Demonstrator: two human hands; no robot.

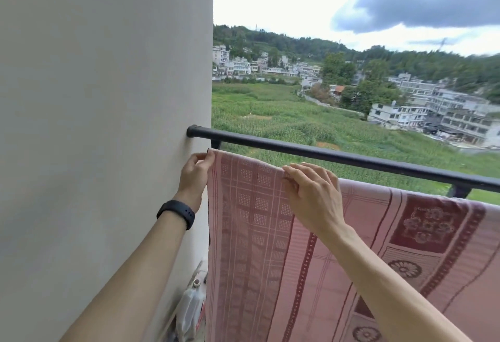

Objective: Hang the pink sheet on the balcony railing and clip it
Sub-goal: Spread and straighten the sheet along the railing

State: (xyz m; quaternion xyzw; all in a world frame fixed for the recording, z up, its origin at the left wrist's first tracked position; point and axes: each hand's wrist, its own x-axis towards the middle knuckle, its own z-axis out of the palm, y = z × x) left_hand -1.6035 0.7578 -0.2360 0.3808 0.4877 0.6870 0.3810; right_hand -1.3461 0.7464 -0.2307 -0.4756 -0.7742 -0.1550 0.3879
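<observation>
A person's two bare hands hold a pink sheet [270, 247] up against a balcony railing [324, 152], high above green fields [270, 114] and a cluster of pale multi-storey buildings [422, 109] under a cloudy sky. The left hand [195, 176], with a black wristband [177, 213] on its wrist, pinches the sheet's upper left corner between thumb and fingertips, just below the end of the black top rail where it meets the grey wall [108, 98]. The right hand [313, 193] grips the sheet's top edge farther along toward the middle of the rail, fingers curled over the cloth and bunching it slightly. Between the two hands the top edge sags in a shallow curve, close under the rail but not laid over it. The sheet, patterned with checks, stripes and dark red floral panels, hangs straight down on the person's side of the railing and fills the lower right of the view. To the right of the right hand its upper edge runs on just below the top rail; whether it rests on anything there cannot be told. At the foot of the wall, beside the sheet's left edge, stands a translucent plastic jug [190, 306], partly blurred.
</observation>
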